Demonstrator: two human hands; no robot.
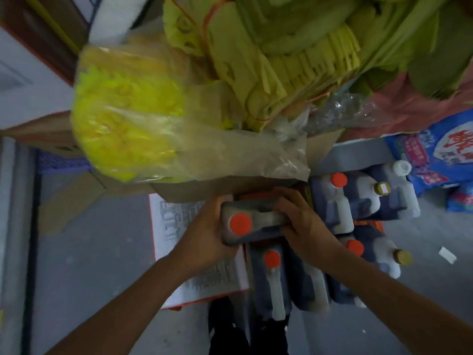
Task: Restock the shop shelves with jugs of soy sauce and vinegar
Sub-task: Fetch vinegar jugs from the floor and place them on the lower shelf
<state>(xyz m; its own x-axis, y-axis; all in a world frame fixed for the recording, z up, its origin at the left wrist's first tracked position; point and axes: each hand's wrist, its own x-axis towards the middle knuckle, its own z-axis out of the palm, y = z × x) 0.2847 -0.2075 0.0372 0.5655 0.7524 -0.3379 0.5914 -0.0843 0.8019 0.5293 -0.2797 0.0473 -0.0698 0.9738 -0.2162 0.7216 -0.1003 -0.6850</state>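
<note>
Dark jug (pixel 256 226) — orange cap (pixel 240 224) — translucent handle.

Seven dark jugs show: four with orange caps (pixel 240 223), two with gold caps (pixel 382 188), one with a white neck (pixel 402 167). Two hands (pixel 204 235) hold one. Two blue bags (pixel 445 152) lie nearby.
</note>
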